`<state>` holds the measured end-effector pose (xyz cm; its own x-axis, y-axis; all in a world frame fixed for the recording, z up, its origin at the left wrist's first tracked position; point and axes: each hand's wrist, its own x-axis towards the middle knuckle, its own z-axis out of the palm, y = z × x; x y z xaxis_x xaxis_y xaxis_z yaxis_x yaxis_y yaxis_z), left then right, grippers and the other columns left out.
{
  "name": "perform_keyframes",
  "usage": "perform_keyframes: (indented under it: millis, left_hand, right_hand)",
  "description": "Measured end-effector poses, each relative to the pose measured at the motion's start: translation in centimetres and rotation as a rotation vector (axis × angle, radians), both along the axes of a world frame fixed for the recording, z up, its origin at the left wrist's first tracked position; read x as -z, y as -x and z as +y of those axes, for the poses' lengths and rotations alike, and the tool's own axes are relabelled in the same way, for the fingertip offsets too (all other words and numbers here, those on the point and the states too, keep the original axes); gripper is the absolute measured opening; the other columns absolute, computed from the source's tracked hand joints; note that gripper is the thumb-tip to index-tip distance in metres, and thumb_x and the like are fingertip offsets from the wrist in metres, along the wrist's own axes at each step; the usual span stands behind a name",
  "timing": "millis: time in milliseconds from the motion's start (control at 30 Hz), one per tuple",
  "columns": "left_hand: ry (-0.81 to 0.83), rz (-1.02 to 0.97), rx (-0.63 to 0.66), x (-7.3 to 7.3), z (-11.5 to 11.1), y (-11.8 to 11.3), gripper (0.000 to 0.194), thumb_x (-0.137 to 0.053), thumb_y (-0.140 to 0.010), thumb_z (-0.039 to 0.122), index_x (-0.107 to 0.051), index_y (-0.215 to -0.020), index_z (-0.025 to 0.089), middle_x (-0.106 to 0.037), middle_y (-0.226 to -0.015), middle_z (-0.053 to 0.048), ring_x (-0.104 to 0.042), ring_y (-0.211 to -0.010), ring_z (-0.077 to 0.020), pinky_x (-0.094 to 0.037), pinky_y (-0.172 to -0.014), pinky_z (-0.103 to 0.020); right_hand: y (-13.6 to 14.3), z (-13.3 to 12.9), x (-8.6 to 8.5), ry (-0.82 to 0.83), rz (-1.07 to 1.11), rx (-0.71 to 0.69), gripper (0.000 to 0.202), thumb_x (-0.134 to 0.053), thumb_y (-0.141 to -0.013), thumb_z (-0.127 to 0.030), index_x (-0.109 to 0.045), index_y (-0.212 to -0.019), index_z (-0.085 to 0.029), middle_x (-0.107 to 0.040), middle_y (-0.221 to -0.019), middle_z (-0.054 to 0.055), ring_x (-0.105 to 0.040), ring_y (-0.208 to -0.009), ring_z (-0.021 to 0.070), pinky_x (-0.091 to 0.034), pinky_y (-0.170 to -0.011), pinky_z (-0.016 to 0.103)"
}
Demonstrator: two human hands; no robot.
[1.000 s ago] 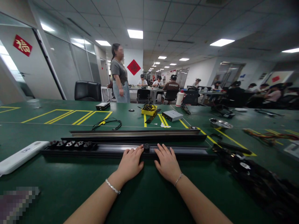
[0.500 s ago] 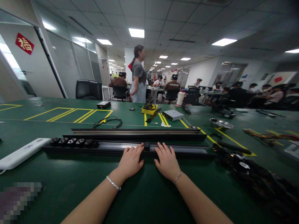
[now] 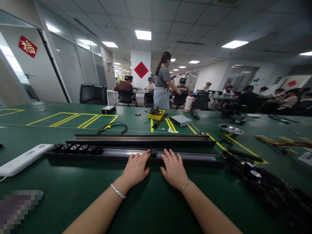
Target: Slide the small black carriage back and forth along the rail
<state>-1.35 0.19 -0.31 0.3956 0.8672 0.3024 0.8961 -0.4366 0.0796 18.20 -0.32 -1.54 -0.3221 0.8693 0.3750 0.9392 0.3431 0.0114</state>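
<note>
A long black channel (image 3: 112,160) lies crosswise in front of me, with a shiny strip along its inside. Several black socket-like modules (image 3: 74,148) sit in a row at its left end. Near the middle of the channel is a single small black piece (image 3: 153,152). My left hand (image 3: 136,165) rests on the channel just left of that piece, fingers stretched out. To the right of it, my right hand (image 3: 173,167) lies on the channel with fingers spread. Both hands are open, and neither grips anything. Their fingertips partly cover the channel.
Behind the channel lie two more long strips (image 3: 141,137). A white power strip (image 3: 25,160) is at the left, dark machine parts (image 3: 258,182) at the right. Farther back are a yellow box (image 3: 156,116), a grey box (image 3: 180,120), a metal bowl (image 3: 231,129) and a bottle (image 3: 189,103).
In the background, the standing person has moved to the right, uncovering a red sign on the pillar. My hands and the channel stay practically where they were.
</note>
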Motion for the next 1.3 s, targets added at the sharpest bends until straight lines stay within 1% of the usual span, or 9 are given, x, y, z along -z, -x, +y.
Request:
perform_keyframes:
  millis: [333,567,833,1167,1300]
  left_hand:
    - [0.005,-0.016,-0.001,-0.10,-0.04,-0.20,0.051,-0.049,-0.074,0.031,-0.041,-0.124,0.027,-0.044,-0.135,-0.003,-0.048,-0.107,-0.0225,-0.031,-0.089,-0.040]
    - [-0.027,-0.009,0.008,-0.07,-0.08,-0.33,0.050,-0.048,-0.074,0.029,-0.042,-0.124,0.024,-0.044,-0.135,-0.003,-0.049,-0.104,-0.0226,-0.030,-0.090,-0.041]
    - [-0.041,-0.013,0.002,-0.02,-0.20,-0.52,0.050,-0.048,-0.074,0.030,-0.043,-0.123,0.023,-0.043,-0.135,-0.004,-0.048,-0.105,-0.0230,-0.029,-0.091,-0.042]
    - [0.004,-0.008,-0.013,-0.17,-0.21,-0.52,0.054,-0.050,-0.072,0.032,-0.041,-0.125,0.024,-0.043,-0.135,-0.005,-0.047,-0.107,-0.0242,-0.029,-0.091,-0.042]
    - [0.001,-0.011,-0.010,-0.23,-0.20,-0.48,0.054,-0.049,-0.073,0.032,-0.040,-0.125,0.025,-0.043,-0.135,-0.005,-0.047,-0.108,-0.0241,-0.030,-0.091,-0.042]
  right_hand:
    - [0.05,-0.09,-0.40,0.028,-0.011,0.004,0.049,-0.045,-0.079,-0.034,-0.044,-0.126,-0.023,-0.032,-0.141,0.007,-0.022,-0.129,0.0266,-0.014,-0.103,0.050]
    - [0.11,-0.14,-0.55,0.043,-0.003,-0.001,0.048,-0.045,-0.079,-0.034,-0.042,-0.127,-0.028,-0.032,-0.141,0.003,-0.023,-0.129,0.0265,-0.015,-0.102,0.050]
    - [0.12,-0.08,-0.41,0.025,-0.001,-0.005,0.047,-0.044,-0.080,-0.032,-0.043,-0.127,-0.027,-0.033,-0.141,0.004,-0.023,-0.129,0.0268,-0.014,-0.102,0.050]
    - [0.00,-0.03,-0.30,0.025,-0.004,-0.010,0.047,-0.044,-0.080,-0.033,-0.042,-0.127,-0.027,-0.032,-0.142,0.003,-0.022,-0.129,0.0266,-0.014,-0.102,0.050]
    - [-0.03,-0.03,-0.29,0.024,-0.006,-0.016,0.050,-0.043,-0.080,-0.033,-0.039,-0.130,-0.027,-0.031,-0.142,0.002,-0.022,-0.129,0.0265,-0.015,-0.103,0.050]
